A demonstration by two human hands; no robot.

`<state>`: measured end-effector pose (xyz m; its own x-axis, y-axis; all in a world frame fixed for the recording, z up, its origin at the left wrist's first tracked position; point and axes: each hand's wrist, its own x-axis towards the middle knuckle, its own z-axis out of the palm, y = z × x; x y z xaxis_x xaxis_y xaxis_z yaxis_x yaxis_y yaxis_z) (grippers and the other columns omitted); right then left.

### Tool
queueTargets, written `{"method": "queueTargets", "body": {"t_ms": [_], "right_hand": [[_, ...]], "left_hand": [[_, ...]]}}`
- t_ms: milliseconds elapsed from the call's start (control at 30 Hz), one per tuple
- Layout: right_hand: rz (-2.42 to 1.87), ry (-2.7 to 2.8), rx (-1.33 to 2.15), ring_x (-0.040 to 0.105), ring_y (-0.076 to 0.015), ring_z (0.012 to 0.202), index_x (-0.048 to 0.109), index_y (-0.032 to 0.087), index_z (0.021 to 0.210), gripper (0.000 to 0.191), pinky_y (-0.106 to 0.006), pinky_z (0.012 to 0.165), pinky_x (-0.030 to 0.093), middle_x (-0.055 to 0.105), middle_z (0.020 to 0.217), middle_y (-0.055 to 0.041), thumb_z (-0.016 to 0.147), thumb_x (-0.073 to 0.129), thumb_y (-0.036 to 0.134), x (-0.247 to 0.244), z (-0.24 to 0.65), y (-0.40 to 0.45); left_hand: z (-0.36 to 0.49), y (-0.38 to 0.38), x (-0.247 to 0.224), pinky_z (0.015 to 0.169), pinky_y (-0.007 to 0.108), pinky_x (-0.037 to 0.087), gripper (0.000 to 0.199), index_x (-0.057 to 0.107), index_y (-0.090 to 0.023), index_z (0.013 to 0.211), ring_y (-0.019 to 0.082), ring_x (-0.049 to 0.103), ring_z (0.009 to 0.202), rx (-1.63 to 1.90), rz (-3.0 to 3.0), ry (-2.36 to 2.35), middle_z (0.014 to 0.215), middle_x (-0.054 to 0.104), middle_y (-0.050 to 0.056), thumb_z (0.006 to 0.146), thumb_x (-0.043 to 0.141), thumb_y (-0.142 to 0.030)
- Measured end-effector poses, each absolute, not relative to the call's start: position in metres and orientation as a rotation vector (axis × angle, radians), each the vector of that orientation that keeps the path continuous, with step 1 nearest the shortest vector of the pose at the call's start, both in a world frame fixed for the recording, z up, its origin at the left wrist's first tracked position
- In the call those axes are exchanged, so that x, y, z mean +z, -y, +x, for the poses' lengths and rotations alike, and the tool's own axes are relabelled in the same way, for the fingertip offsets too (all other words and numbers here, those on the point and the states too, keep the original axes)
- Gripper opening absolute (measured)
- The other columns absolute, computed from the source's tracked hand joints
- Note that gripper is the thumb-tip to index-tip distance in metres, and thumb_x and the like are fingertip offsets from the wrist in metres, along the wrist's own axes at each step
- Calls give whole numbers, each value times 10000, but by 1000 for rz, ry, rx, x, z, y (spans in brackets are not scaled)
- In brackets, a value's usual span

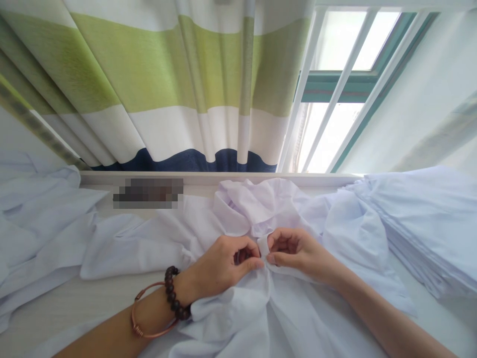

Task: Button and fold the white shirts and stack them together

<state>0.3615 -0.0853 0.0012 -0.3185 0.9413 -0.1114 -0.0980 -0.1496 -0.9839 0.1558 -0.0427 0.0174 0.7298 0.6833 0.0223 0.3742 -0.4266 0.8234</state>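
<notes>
A white collared garment (238, 323) lies spread out in front of me, its folds bunched and one long sleeve reaching to the left. Just below the collar, my left hand (229, 261) pinches the front band between thumb and fingers. Close beside it, my right hand (298, 253) also grips the band's edge, thumb against curled fingers. The fingertips of both hands almost meet. Any button between them is hidden. A dark beaded bracelet (172, 293) and a copper-coloured bangle (137, 329) circle my left wrist.
Loose white cloth (33, 228) is heaped on the left. Folded white garments (428, 219) form a stack on the right. A pixelated dark item (149, 194) lies near the back ledge (201, 178). Behind hang a striped curtain (223, 69) and white bars (339, 94) before a window.
</notes>
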Motion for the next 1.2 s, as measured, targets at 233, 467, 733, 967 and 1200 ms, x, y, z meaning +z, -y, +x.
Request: {"method": "queueTargets", "body": {"t_ms": [233,467,733,967,1200], "right_hand": [[-1057,1204,1610,537,-87,583,628,163,753,235,-226,583,420,599,640,39,649,815,260,3,361,85],[-1045,1261,1577,555,-104,598,683,169,768,75,-243,614,463,611,629,24,717,708,218,8,363,84],[-982,1322,1604,469,-73,554,628,165,766,107,-198,522,345,564,615,42,719,724,157,1,361,86],[-963,1301,1648,507,-74,582,654,154,778,115,-196,557,382,605,648,24,737,749,202,0,364,85],[-963,1279,1646,523,-67,597,675,156,774,99,-184,573,406,625,670,26,734,760,187,1,364,85]], "left_hand": [[156,43,17,560,198,376,173,653,-154,792,87,469,582,448,2039,-813,654,582,-39,843,631,-317],[156,44,16,579,195,381,143,651,-158,792,81,461,589,485,2034,-793,670,586,-45,849,634,-289],[155,42,13,577,189,378,114,653,-160,815,76,458,592,477,2015,-751,679,586,-48,850,638,-267],[154,42,14,586,191,384,120,659,-161,829,78,458,597,484,2002,-733,699,599,-40,855,637,-275],[154,42,14,590,195,386,131,658,-158,821,81,460,601,477,1979,-741,690,591,-40,854,639,-283]]}}
